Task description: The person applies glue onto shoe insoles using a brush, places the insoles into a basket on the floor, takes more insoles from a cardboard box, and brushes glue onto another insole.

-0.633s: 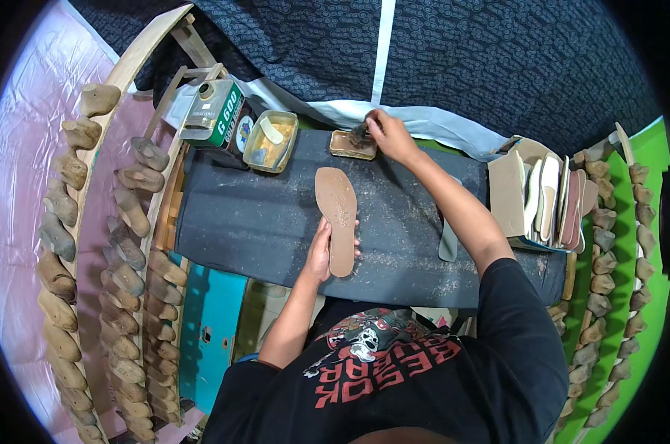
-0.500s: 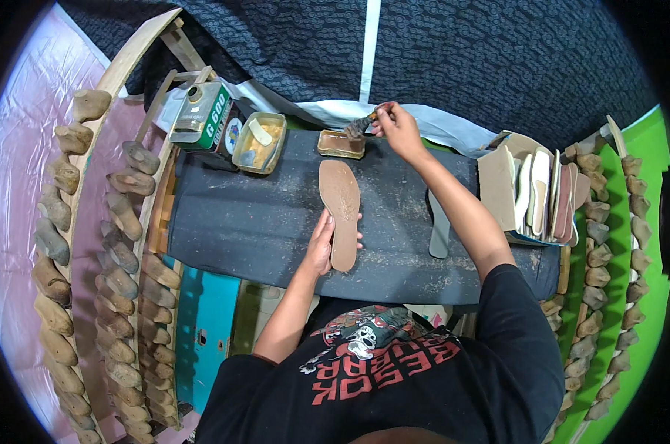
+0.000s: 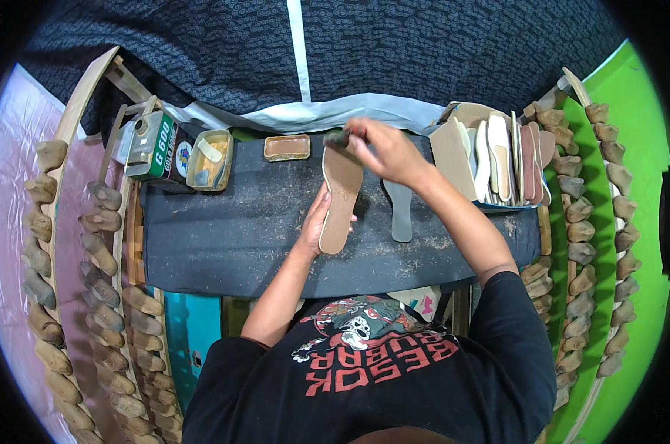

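Note:
My left hand point(image 3: 315, 222) grips a tan insole point(image 3: 341, 198) by its narrower lower end, fingers behind it, above the dark work table point(image 3: 224, 251). At the insole's wide far end, my right hand point(image 3: 389, 153) is closed on a brush with dark bristles point(image 3: 336, 138). The bristles lie at the insole's far edge; the brush handle is mostly hidden by the fingers. Beyond the insole, to its left, sits a small shallow tray point(image 3: 287, 157) of brown, glue-like stuff. A grey sole piece point(image 3: 401, 213) lies on the table under my right forearm.
A cardboard box point(image 3: 453, 163) of upright insoles stands at the right. At the far left are a green metal can point(image 3: 148, 146) and a plastic tub point(image 3: 204, 183) holding a pale scraper-like piece. Racks of wooden shoe lasts point(image 3: 48, 189) flank both sides; a dark patterned cloth point(image 3: 201, 59) hangs behind.
My right hand has brought the brush from the small tray onto the insole's far end. The insole has tilted slightly to the right. The whole view has shifted.

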The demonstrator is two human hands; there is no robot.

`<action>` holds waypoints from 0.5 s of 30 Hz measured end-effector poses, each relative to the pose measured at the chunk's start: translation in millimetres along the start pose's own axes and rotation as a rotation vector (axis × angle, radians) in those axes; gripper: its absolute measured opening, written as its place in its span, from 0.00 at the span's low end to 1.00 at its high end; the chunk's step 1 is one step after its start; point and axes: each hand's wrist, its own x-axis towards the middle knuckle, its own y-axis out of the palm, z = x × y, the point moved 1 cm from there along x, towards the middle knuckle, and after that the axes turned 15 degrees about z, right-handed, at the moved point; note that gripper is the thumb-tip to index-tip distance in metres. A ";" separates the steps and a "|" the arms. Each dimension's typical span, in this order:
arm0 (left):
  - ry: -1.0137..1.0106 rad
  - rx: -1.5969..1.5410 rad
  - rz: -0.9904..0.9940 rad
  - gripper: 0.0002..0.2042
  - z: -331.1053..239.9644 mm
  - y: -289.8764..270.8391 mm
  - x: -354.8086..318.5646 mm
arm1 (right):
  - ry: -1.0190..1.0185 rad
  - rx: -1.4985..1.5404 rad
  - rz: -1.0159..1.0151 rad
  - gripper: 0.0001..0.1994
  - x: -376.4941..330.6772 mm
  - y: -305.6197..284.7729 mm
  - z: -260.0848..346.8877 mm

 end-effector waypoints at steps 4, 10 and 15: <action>0.032 -0.103 -0.005 0.32 2.5 -4.2 8.1 | -0.148 -0.064 0.098 0.11 -28.6 11.1 23.4; 0.010 -0.086 0.056 0.32 4.2 1.4 10.0 | -0.112 -0.080 0.117 0.09 -12.3 -12.2 8.5; 0.017 -0.073 0.045 0.34 10.7 11.0 9.0 | -0.198 -0.180 0.007 0.10 9.7 -15.7 -12.4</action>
